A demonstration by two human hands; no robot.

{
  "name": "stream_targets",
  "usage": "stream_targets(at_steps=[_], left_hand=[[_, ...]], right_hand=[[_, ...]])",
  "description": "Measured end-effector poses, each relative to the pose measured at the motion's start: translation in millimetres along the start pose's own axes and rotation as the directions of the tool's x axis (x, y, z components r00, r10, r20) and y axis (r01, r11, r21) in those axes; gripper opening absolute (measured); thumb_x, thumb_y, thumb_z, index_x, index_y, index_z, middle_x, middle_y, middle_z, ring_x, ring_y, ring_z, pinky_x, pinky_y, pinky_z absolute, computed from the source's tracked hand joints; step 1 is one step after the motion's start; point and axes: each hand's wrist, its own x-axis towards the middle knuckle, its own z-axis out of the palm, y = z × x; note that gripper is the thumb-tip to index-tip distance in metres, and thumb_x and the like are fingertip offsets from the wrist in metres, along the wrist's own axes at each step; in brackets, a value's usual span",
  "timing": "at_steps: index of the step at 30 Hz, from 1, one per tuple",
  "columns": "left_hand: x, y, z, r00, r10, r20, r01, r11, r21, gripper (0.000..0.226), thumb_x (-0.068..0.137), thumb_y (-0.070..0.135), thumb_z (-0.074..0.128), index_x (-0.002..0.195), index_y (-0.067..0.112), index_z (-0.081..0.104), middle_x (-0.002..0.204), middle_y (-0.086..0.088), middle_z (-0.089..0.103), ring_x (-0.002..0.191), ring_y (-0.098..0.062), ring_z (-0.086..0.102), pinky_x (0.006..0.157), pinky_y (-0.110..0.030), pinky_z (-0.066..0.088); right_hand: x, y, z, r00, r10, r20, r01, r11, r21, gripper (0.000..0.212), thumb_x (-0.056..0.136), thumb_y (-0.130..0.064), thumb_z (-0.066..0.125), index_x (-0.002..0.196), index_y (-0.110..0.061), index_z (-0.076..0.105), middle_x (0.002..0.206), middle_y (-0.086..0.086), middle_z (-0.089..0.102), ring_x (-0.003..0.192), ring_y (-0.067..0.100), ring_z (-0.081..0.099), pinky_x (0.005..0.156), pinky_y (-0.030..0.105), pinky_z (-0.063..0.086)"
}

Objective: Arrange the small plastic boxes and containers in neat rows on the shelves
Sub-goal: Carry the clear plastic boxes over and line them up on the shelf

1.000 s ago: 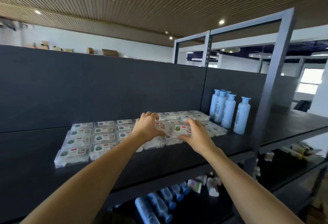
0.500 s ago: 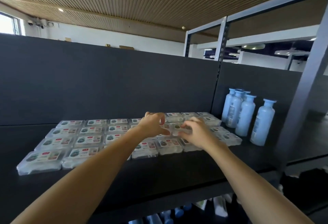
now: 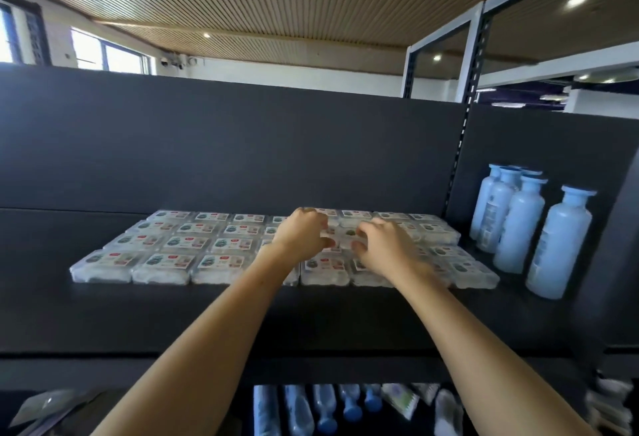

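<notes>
Your fingers on both sides are curled and pinching one small plastic box [image 3: 340, 239] between them: the left hand [image 3: 301, 236] grips its left end, the right hand [image 3: 382, 245] its right end, thumbs toward you as far as the motion blur lets one judge. So the box lies directly between your two hands, neither one nearer, and its long axis runs left to right, the same way as the boxes around it. It sits in the middle of the grid of boxes [image 3: 186, 245], roughly in the second or third row from the back; whether it is lifted or touching its neighbours cannot be told. That alignment is what the next move probably depends on: keep the long side parallel to the shelf [image 3: 207, 318] edge and lower or slide it straight into its gap, so its ends meet the boxes on either side without riding onto them. Off to your right, well apart from the hands, blue bottles [image 3: 518, 224] stand upright against the dark back panel [image 3: 224, 148].
</notes>
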Motion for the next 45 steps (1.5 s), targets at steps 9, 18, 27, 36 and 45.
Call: stream_targets(at_steps=[9,18,27,36,45], left_hand=[[7,12,-3,1.0,0.021,0.001,-0.021,0.987,0.156,0.028,0.088,0.021,0.065,0.115,0.017,0.061,0.112,-0.002,0.066,0.1,-0.023,0.062,0.074,-0.031,0.049],[26,6,1,0.999,-0.049,-0.005,0.049,0.996,0.069,0.021,0.084,0.034,0.075,0.101,0.024,0.071,0.105,0.005,0.071,0.092,-0.018,0.066,0.081,-0.033,0.056],[39,-3,16,0.993,-0.091,-0.075,0.095,0.994,0.048,0.026,0.083,0.039,0.076,0.106,0.03,0.071,0.112,0.008,0.069,0.098,-0.015,0.064,0.079,-0.03,0.053],[37,2,17,0.994,-0.04,-0.107,0.05,0.995,0.089,0.022,0.085,0.033,0.075,0.105,0.026,0.069,0.115,0.003,0.066,0.101,-0.018,0.062,0.076,-0.029,0.049],[33,1,20,0.993,-0.037,-0.109,0.049,0.993,0.111,0.027,0.087,0.037,0.072,0.11,0.026,0.064,0.118,0.005,0.064,0.11,-0.018,0.057,0.081,-0.031,0.048]], right_hand=[[13,-3,-8,0.996,-0.076,0.055,0.082,0.988,-0.13,0.046,0.09,-0.011,0.067,0.134,-0.02,0.054,0.121,0.003,0.063,0.102,0.02,0.061,0.083,0.032,0.051],[32,0,4,0.994,-0.089,0.071,0.102,0.971,-0.218,0.05,0.089,-0.012,0.066,0.136,-0.022,0.054,0.125,0.005,0.063,0.114,0.025,0.059,0.104,0.043,0.043],[43,15,20,0.998,-0.058,0.033,0.059,0.998,-0.037,0.063,0.089,-0.002,0.064,0.145,-0.024,0.046,0.137,0.002,0.056,0.122,0.023,0.056,0.106,0.043,0.045],[44,19,25,1.0,-0.027,-0.004,0.027,0.998,0.053,0.051,0.092,-0.004,0.059,0.138,-0.023,0.052,0.132,0.002,0.057,0.118,0.023,0.056,0.102,0.04,0.045],[44,15,24,1.0,-0.016,0.023,0.016,1.0,0.014,0.047,0.09,-0.001,0.056,0.133,-0.018,0.056,0.133,0.005,0.052,0.125,0.027,0.047,0.111,0.041,0.034]])
